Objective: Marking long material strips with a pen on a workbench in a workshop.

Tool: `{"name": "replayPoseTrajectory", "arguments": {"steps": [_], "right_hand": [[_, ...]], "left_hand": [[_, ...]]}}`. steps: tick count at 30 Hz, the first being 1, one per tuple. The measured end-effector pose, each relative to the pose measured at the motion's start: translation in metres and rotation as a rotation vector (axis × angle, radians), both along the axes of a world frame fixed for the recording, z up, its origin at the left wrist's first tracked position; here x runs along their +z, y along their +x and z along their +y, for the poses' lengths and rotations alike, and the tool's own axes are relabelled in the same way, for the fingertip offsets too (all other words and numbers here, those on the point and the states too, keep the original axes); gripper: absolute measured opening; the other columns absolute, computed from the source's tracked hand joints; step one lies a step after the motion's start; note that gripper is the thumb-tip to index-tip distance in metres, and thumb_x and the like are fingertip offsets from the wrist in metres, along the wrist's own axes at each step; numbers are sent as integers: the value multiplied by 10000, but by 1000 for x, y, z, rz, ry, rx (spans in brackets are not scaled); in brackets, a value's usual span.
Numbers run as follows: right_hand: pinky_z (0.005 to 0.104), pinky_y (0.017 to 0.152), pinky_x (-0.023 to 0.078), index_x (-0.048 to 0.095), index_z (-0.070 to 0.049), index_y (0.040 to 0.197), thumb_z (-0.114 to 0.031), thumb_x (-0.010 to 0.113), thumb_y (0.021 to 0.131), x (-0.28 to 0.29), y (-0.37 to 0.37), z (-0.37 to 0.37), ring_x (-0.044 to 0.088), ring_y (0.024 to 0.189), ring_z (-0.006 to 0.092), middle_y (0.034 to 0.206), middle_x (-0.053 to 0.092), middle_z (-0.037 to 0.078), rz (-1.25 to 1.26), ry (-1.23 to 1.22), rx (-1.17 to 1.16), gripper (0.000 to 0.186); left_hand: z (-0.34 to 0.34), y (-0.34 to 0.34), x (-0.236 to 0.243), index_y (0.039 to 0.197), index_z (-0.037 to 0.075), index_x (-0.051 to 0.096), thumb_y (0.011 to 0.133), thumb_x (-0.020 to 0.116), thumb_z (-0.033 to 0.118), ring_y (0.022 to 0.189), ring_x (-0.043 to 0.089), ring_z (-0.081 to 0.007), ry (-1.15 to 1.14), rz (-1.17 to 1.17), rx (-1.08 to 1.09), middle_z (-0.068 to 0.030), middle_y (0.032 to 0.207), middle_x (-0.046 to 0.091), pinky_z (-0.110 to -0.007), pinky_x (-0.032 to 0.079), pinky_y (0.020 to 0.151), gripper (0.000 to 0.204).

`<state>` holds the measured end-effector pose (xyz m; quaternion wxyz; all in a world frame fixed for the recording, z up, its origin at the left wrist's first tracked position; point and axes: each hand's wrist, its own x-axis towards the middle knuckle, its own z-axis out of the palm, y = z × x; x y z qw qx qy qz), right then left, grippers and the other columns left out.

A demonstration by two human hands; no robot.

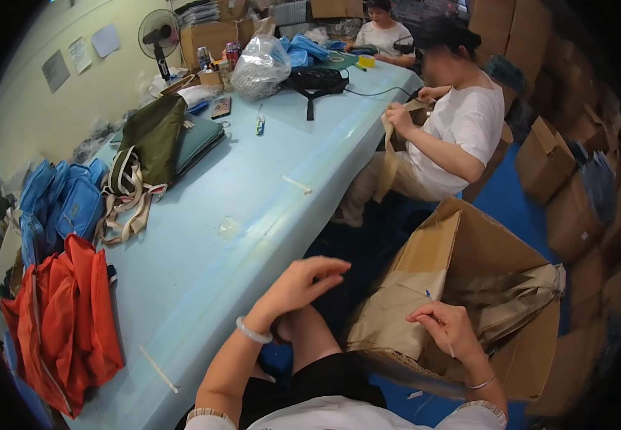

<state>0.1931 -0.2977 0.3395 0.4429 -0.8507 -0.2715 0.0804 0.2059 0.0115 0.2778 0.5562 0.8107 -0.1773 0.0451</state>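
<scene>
My left hand [309,284] hovers in front of the table's near edge, above my lap, its fingers stretched out and nothing in them. A slim pen-like tool with a blue tip [428,293] is pinched in my right hand [445,326]; its exact kind is too small to make out. That hand is over an open cardboard box [514,362] on my right. Folded beige fabric [403,315] lies over the box's near left side, and more beige cloth [507,297] is bundled inside. Part of the fabric is hidden behind my right hand.
A long light-blue table [203,265] carries red fabric [70,322], blue bags [74,204], an olive bag [151,136] and a plastic bag [260,68]. Across from me a person in white [461,129] handles beige cloth; another sits farther back. Cardboard boxes [575,215] crowd the right.
</scene>
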Motion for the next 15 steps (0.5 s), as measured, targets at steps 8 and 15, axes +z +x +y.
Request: {"name": "replayPoseTrajectory", "arguments": {"steps": [8,15], "right_hand": [[282,641,511,685,-6,908,-41,644,861,-1,8,-1,665,716,213,819,691,123,-60,-17,-19,72],[270,639,518,695,-6,892,-39,646,865,-6,14,-3,676,710,192,812,701,114,-50,-17,-19,65]], "left_hand": [[11,75,-6,1153,24,643,941,613,117,926,659,-128,-76,42,111,-77,1028,702,-275,530,819,234],[11,112,-7,1163,-4,630,943,605,102,954,642,-116,-194,95,114,-65,1049,696,-255,509,847,246]]}}
